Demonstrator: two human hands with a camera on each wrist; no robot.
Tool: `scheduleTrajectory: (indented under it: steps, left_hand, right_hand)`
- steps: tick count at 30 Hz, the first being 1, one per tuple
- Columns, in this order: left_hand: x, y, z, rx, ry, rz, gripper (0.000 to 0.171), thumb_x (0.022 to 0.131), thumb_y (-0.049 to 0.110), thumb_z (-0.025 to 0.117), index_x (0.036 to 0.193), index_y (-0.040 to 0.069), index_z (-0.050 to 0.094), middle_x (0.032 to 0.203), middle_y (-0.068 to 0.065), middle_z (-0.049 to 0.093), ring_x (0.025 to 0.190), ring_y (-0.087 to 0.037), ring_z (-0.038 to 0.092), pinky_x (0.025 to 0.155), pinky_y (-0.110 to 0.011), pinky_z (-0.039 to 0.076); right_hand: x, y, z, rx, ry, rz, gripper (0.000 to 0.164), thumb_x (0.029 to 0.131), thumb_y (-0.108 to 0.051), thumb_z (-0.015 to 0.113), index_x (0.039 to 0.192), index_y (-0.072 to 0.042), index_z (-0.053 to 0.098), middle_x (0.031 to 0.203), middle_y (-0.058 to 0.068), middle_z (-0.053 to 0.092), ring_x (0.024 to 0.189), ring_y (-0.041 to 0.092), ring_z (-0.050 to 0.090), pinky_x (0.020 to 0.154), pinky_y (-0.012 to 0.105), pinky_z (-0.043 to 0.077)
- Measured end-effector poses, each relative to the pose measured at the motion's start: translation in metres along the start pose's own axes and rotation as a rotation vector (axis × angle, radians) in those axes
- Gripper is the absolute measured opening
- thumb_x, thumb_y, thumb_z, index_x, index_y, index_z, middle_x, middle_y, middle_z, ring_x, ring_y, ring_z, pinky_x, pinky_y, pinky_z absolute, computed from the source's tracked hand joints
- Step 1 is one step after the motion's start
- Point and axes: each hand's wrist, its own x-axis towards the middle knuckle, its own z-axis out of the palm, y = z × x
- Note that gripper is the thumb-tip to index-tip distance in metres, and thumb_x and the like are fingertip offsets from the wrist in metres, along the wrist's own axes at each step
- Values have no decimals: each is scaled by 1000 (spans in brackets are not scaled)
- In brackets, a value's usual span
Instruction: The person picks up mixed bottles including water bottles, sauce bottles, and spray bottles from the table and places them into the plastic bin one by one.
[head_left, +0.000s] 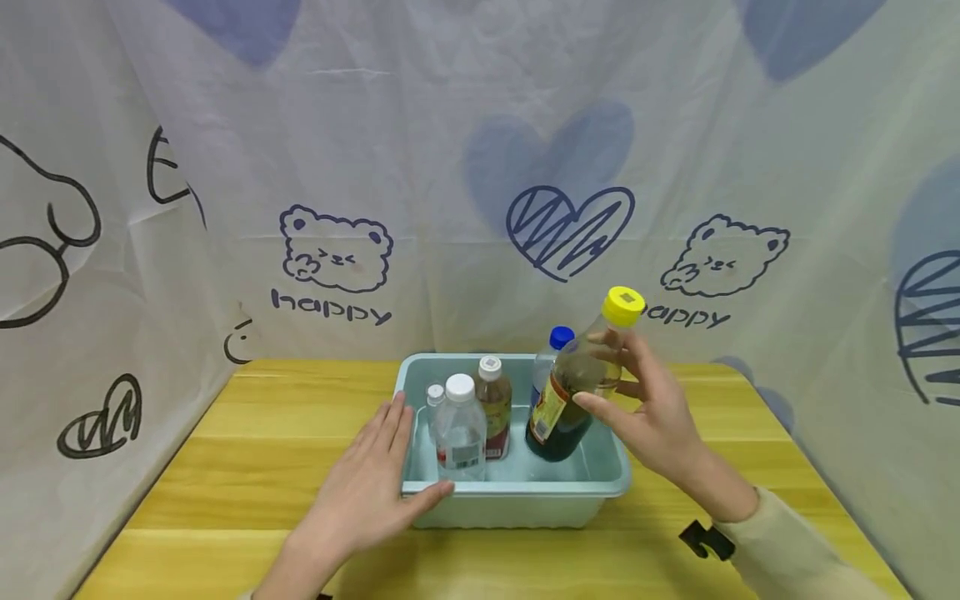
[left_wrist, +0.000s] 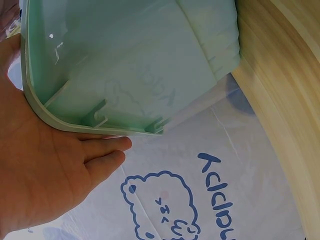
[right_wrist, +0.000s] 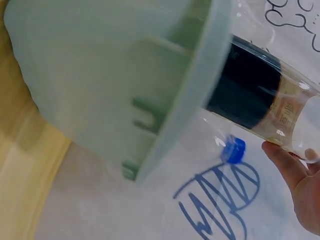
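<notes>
A pale green plastic bin point(head_left: 517, 489) stands on the table with several bottles in it. My left hand point(head_left: 363, 487) rests on the bin's left rim, fingers straight, the thumb over the front corner. My right hand point(head_left: 663, 421) grips a bottle of dark liquid with a yellow cap point(head_left: 624, 307) by its upper part. This bottle point(right_wrist: 250, 82) leans to the right, its lower end inside the bin. Behind it shows a blue-capped bottle point(head_left: 542, 371). On the bin's left side are a clear white-capped bottle point(head_left: 461, 433), a bottle with reddish-brown contents point(head_left: 495, 404) and a smaller white-capped bottle point(head_left: 435, 395), partly hidden.
The bin sits on a yellow wood-grain table point(head_left: 300, 442). A pale curtain point(head_left: 435, 167) printed with hearts and bears hangs behind the table and along both sides. A black strap piece point(head_left: 707, 540) is at my right sleeve.
</notes>
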Motion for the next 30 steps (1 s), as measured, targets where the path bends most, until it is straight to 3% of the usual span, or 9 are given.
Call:
scheduleTrajectory:
  steps: [11,21,26,30]
  left_hand:
    - [-1,-1,1,11,5,4,111,94,80,47,159,-8,30,170,-24,19,157,-40,20,125,-51,28]
    - [1,-1,-1,9,-7,-2,111,93,81,45,159,-8,30,170,-24,18,157,-40,19,125,-52,26]
    - [1,0,-1,9,-8,-3,111,94,81,45,159,-8,32,170,-23,19,157,-40,20,125,-52,26]
    - [1,1,-1,9,-8,-5,111,93,81,45,159,-7,32,170,-23,19,157,-40,21,125,-52,27]
  right_hand:
    - [-5,9,25,91,-118,117,70,85,-2,85,146,-7,50,138,10,62,121,29,65,88,36,63]
    - [-1,16,42,138,-246,264,72,84,-12,88,145,-16,50,137,5,62,123,29,65,97,47,59]
    - [-1,17,49,132,-291,315,79,82,-10,89,148,-14,45,136,10,59,120,35,66,98,53,58]
    - [-1,17,52,151,-315,340,80,81,-6,89,147,-12,44,135,12,57,119,36,66,97,52,59]
